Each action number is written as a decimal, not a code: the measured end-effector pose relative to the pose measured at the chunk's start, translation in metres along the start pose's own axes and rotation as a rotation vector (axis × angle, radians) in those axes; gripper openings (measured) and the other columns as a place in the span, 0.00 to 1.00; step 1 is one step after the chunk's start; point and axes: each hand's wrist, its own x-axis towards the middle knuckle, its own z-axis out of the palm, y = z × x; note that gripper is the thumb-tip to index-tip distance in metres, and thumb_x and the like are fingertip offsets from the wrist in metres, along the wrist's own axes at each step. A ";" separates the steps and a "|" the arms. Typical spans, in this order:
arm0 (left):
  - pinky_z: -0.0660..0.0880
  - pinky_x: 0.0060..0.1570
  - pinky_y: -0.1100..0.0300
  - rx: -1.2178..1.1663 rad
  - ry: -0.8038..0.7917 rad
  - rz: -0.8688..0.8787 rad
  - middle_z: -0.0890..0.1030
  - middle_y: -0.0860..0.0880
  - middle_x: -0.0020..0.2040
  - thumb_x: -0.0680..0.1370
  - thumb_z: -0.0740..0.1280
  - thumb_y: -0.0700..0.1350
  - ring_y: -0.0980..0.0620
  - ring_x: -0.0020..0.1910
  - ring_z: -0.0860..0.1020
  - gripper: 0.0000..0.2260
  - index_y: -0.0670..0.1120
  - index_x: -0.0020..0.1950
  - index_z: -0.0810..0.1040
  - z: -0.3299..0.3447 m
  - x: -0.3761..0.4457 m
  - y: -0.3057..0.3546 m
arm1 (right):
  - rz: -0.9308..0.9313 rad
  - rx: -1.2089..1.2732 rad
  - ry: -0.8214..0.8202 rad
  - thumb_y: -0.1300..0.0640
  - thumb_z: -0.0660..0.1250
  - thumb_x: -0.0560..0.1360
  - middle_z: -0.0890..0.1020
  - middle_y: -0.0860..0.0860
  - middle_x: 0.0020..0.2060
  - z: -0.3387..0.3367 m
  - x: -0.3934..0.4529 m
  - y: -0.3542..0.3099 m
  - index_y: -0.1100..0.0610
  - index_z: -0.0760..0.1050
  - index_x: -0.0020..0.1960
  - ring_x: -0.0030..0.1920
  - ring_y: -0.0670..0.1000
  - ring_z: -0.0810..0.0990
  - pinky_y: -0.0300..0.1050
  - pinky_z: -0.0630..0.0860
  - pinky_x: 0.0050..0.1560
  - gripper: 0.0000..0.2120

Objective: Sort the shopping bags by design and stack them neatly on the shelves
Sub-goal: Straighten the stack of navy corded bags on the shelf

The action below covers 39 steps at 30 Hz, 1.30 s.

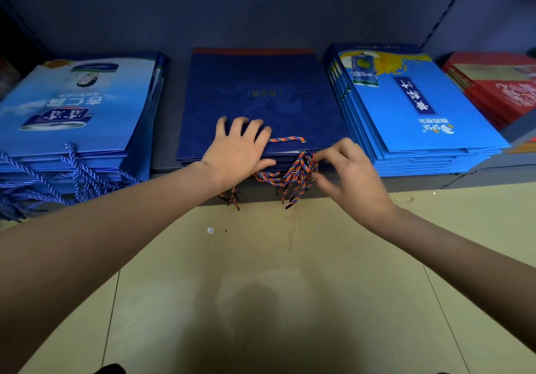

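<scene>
Under my flat left hand (pixel 242 149) lies the dark navy paper shopping bag stack (pixel 261 98), smooth with a low satin sheen and a faint tone-on-tone print. My right hand (pixel 345 176) pinches the red, blue and yellow twisted cord handles (pixel 293 173), ropy and matt, frayed at the tips. The light blue printed paper bags (pixel 75 106) look glossy, coated. So do the bright blue paper bags (pixel 417 104). The grey shelf (pixel 168 89) looks matt painted; the pale tiled floor (pixel 290 272) shines faintly.
</scene>
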 end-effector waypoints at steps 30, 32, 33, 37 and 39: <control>0.70 0.58 0.49 -0.287 -0.075 0.091 0.71 0.46 0.65 0.78 0.55 0.61 0.45 0.61 0.68 0.26 0.46 0.70 0.67 -0.058 0.022 -0.040 | -0.223 -0.283 0.326 0.56 0.67 0.68 0.73 0.58 0.45 -0.003 0.048 -0.014 0.61 0.72 0.39 0.45 0.54 0.64 0.50 0.62 0.43 0.08; 0.68 0.58 0.51 -0.291 -0.105 0.097 0.72 0.48 0.64 0.79 0.55 0.59 0.46 0.61 0.69 0.24 0.47 0.69 0.68 -0.060 0.023 -0.041 | -0.300 -0.130 0.249 0.57 0.68 0.69 0.72 0.56 0.46 -0.007 0.046 -0.004 0.60 0.75 0.40 0.44 0.53 0.66 0.50 0.66 0.42 0.06; 0.68 0.58 0.51 -0.271 -0.109 0.105 0.73 0.48 0.64 0.80 0.55 0.58 0.46 0.62 0.70 0.22 0.48 0.69 0.69 -0.060 0.024 -0.041 | -0.338 -0.079 0.209 0.57 0.68 0.70 0.72 0.55 0.46 -0.010 0.043 0.003 0.59 0.77 0.41 0.43 0.53 0.67 0.50 0.68 0.41 0.05; 0.72 0.53 0.46 -0.324 -0.042 0.078 0.76 0.47 0.59 0.81 0.53 0.56 0.43 0.58 0.74 0.19 0.46 0.64 0.72 -0.059 0.025 -0.044 | -0.343 -0.027 0.143 0.55 0.69 0.71 0.72 0.55 0.44 -0.015 0.033 0.022 0.59 0.81 0.42 0.42 0.51 0.67 0.51 0.72 0.40 0.07; 0.73 0.50 0.47 -0.341 -0.004 0.073 0.76 0.46 0.57 0.81 0.53 0.56 0.42 0.56 0.75 0.19 0.45 0.62 0.72 -0.059 0.026 -0.046 | -0.316 -0.052 0.158 0.54 0.68 0.71 0.71 0.55 0.42 -0.013 0.029 0.025 0.59 0.82 0.43 0.42 0.49 0.64 0.50 0.70 0.40 0.08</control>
